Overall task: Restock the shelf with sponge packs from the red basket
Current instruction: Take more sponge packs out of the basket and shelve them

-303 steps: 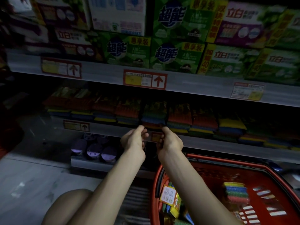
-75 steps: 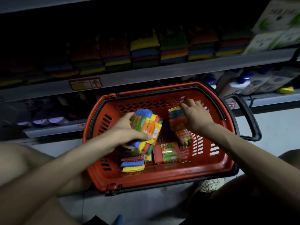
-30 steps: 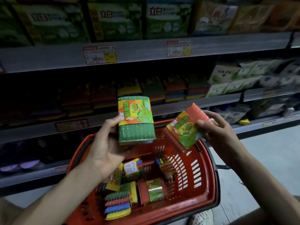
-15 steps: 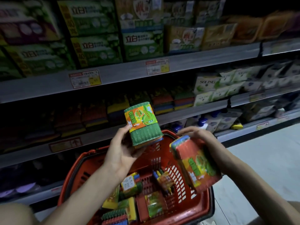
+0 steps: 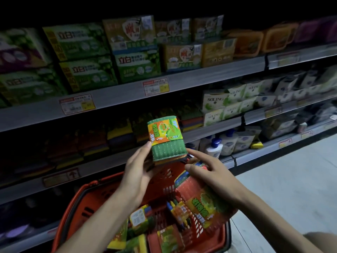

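Left hand point(image 5: 138, 172) grips green pack point(image 5: 166, 139); right hand point(image 5: 213, 178) holds red pack point(image 5: 204, 203) under its palm. Loose hold risks dropping it.

A: Where does the one view look from?
B: The person's head, wide-angle, aimed forward and down along both forearms.
A: Facing what?
B: The shelves point(image 5: 200, 77), close in front, slanting up to the right across the view; the red basket point(image 5: 91, 183) sits right below, cut by the bottom edge.
A: Any overlap?
B: Single view only.
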Demonstrator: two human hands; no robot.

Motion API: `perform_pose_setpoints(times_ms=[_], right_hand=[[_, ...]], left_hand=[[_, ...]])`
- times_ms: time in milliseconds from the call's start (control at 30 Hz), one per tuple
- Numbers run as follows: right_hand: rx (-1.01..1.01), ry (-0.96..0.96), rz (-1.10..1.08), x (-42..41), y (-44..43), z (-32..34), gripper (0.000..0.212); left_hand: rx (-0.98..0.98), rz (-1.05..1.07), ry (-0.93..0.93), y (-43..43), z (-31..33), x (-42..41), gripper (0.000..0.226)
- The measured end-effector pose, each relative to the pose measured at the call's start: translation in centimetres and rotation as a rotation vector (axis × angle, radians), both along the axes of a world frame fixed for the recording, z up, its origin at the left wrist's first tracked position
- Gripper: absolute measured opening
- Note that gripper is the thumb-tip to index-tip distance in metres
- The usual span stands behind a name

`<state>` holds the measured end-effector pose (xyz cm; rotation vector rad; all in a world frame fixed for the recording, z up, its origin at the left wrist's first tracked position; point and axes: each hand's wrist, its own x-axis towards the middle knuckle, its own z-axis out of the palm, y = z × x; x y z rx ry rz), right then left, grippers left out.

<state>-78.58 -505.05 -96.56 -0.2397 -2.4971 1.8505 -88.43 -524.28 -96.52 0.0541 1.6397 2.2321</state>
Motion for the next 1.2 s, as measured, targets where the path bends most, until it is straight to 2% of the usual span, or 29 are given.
perform_pose_setpoints(times_ms=[167,267,433,567,667,800,1000,1200], right_hand=[[-0.047,0.020,-0.122,-0.3,1.2,-0.2,0.054],[-0.040,0.051,-0.200,-0.7,1.6,0.0,0.043],[-0.013,0.087,-0.258,-2.0,3.2,0.0,0.056],[-0.044,0.142,-0.275,-2.7,4.2,0.6,0.036],[-0.045,0.195,-0.282,-3.1,5.2,1.0,0.036],[-0.037,0.243,-0.273,-2.9,6.0,1.6,0.039],[0.112,0.307,-0.253,-3.4,6.6,2.2,0.065],[0.143,0.335,-0.264,-4.6,7.6,2.1,0.053]], left_hand=[[-0.164,0.037,0.162,3.5,-0.8,0.8,0.042],[-0.109,0.099,0.241,5.6,-0.8,1.6,0.037],[-0.091,0.100,0.340,8.3,-1.0,2.4,0.037],[-0.159,0.069,0.384,10.2,-1.4,2.4,0.054],[-0.122,0.061,0.359,11.2,-1.3,2.2,0.061],[-0.075,0.047,0.421,11.5,-1.0,2.6,0.053],[-0.114,0.078,0.441,11.8,-1.1,1.9,0.049],[-0.103,0.103,0.516,13.1,-0.3,0.9,0.051]])
